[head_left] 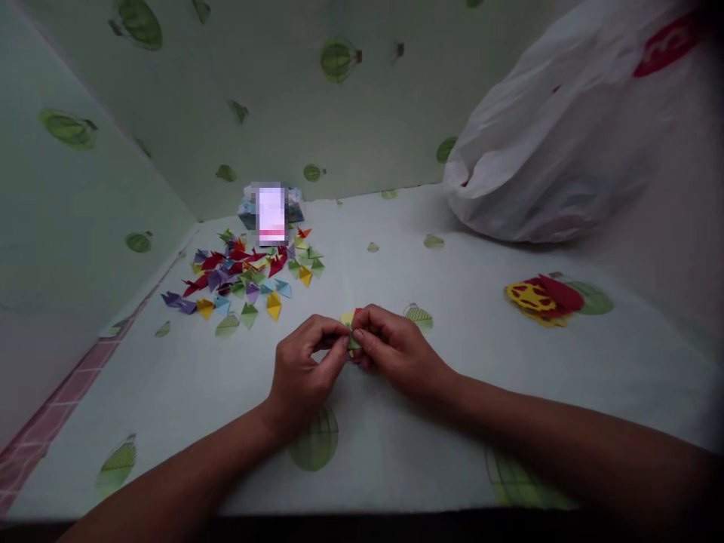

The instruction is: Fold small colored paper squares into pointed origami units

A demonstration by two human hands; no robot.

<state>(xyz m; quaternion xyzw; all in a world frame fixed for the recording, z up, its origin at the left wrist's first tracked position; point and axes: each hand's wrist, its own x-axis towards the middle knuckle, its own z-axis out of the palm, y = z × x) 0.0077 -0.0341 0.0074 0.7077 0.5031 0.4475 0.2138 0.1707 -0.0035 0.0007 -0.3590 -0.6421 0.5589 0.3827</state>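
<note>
My left hand (311, 362) and my right hand (399, 351) meet over the middle of the table. Between their thumbs and forefingers they pinch a small green folded paper (354, 343), mostly covered by the fingers. Just behind the fingertips show bits of yellow and red paper (347, 318); whether these lie on the table or are held I cannot tell. To the left of my hands spreads a pile of small folded paper figures (243, 271) in red, purple, yellow, green, blue and orange.
A lit phone (271, 215) leans upright against a patterned box (296, 205) behind the pile. On the right lie red and yellow paper cut-outs (532, 296). A large white plastic bag (548, 151) stands at the back right. Balloon-printed covering (385, 271) lines table and walls.
</note>
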